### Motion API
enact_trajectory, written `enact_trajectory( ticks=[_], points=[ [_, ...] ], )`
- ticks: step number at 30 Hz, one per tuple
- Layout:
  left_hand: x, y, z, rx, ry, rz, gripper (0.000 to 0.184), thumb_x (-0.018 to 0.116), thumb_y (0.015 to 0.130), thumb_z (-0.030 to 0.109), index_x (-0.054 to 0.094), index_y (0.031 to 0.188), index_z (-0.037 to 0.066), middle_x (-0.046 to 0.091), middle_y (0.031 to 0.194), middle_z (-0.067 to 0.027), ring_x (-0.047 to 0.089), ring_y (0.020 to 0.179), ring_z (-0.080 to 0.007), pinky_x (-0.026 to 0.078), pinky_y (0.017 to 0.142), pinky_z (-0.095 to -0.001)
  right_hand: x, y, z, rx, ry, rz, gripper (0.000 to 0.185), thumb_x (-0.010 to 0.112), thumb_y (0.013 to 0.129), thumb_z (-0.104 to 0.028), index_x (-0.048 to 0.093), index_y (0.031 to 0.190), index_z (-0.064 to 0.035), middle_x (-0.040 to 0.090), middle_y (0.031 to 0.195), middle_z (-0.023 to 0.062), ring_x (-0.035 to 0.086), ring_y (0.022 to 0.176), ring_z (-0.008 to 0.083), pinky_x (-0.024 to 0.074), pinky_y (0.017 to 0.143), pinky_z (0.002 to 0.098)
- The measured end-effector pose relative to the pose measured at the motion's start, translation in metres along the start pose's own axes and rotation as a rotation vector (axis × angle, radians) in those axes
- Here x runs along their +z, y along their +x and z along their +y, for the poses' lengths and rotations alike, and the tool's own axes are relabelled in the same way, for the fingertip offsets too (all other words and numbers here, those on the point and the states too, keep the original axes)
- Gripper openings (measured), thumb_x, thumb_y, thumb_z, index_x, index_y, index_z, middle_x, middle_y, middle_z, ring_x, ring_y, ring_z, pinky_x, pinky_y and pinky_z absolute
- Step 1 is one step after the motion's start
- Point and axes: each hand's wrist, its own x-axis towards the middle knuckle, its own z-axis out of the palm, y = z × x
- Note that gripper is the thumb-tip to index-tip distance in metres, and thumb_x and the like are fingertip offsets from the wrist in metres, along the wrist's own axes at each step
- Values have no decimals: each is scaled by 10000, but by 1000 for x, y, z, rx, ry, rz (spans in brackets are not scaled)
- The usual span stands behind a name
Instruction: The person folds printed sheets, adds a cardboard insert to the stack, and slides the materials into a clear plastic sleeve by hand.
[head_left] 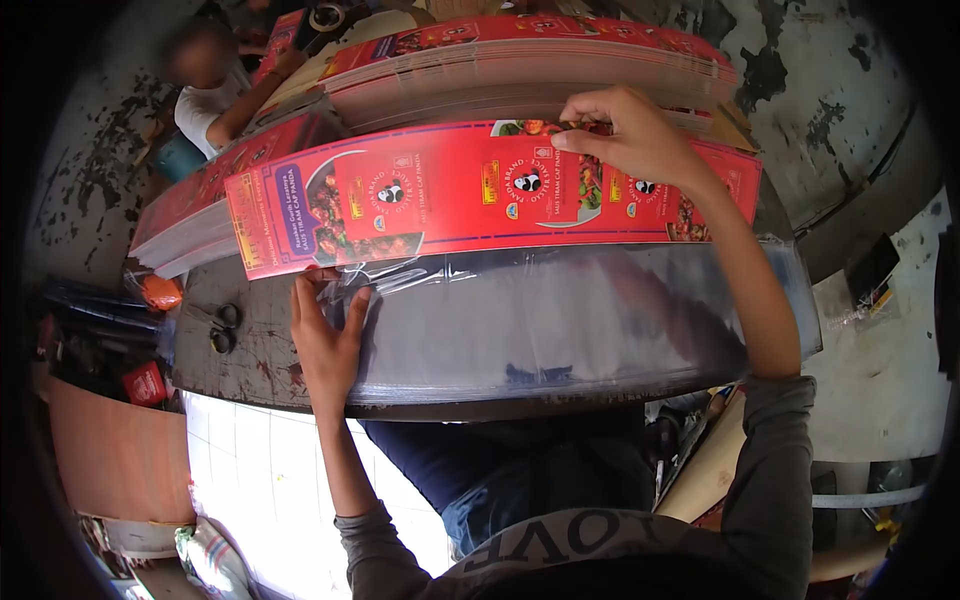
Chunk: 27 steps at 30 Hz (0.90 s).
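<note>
A long red printed sheet [450,195] with panda logos lies slantwise above a stack of clear plastic sleeves [520,320]. At its upper edge, right of centre, my right hand [625,130] has thumb and fingers bent close together over the sheet; what they hold, if anything, is too small to make out. My left hand [328,335] rests at the left end of the sleeves, thumb and fingers apart, its fingertips by the sheet's lower edge. Behind the sheet stands a thick stack of red printed sheets [530,75].
Scissors [222,328] lie on the dark worktable [262,375] at the left. Another red stack [190,230] stands at the left back. A person [215,95] in a white shirt sits beyond it. An orange item [161,291] is by the table's left edge.
</note>
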Motion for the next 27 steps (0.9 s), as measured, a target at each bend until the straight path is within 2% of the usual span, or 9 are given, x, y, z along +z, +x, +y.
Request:
enact_trajectory(
  ticks=[7,9,10,11,13,17,21,23,27],
  points=[
    [2,0,-7,-25,-102,10,314,650,794,116,466,1016,-10,547,935,-135,558,897,-256,446,783,-338,-22,-29,37,85,28,-14,237,648,789,-214,607,784,19,545,595,39,493,560,86,380,523,258],
    [1,0,-6,-47,-99,-5,322,644,799,131,467,1028,-10,540,975,-143,555,925,-265,444,792,-345,-27,-42,35,148,84,146,213,636,795,-203,618,805,8,569,625,51,545,594,100,428,544,283],
    [0,0,-7,-64,-98,-18,330,639,804,146,468,1041,-10,532,1015,-151,552,952,-275,443,802,-352,-29,-48,32,98,-196,307,190,642,795,-207,633,843,-23,595,656,63,588,620,151,460,569,294],
    [-1,1,-7,-59,-102,-20,330,639,804,146,468,1041,-10,532,1015,-151,552,952,-275,443,802,-352,-33,-53,29,101,-201,311,190,642,795,-207,633,843,-23,595,656,63,588,620,151,460,569,294],
    [-3,4,-8,-5,118,-75,401,636,811,209,469,1102,-12,484,1140,-178,519,1045,-304,430,838,-371,-42,-61,21,23,-501,653,153,654,775,-192,622,852,-64,598,720,57,586,619,220,458,557,313],
    [-13,22,10,100,263,-163,514,616,823,281,427,1204,-8,422,1234,-195,468,1126,-335,404,889,-393,-51,-82,2,-76,-919,622,139,658,749,-171,600,846,-91,580,769,43,584,653,243,449,540,323],
    [-13,62,40,151,-30,-344,626,584,844,328,318,1314,12,424,1232,-211,414,1186,-334,359,951,-408,-38,-108,10,-68,-925,498,138,648,711,-105,582,832,-89,563,793,32,582,676,217,447,530,330],
    [1,75,55,-85,-610,-437,643,570,860,303,254,1352,35,420,1231,-206,383,1214,-309,362,954,-411,-33,-118,8,-35,-895,496,153,646,696,-85,587,837,-86,567,791,31,582,685,207,451,531,319],
    [35,92,79,-393,-1044,-255,523,538,878,227,324,1319,44,435,1239,-168,404,1203,-268,398,931,-404,-22,-131,-5,-281,-933,596,171,630,647,-30,594,810,-68,552,781,60,583,701,216,486,588,313]
  ],
)
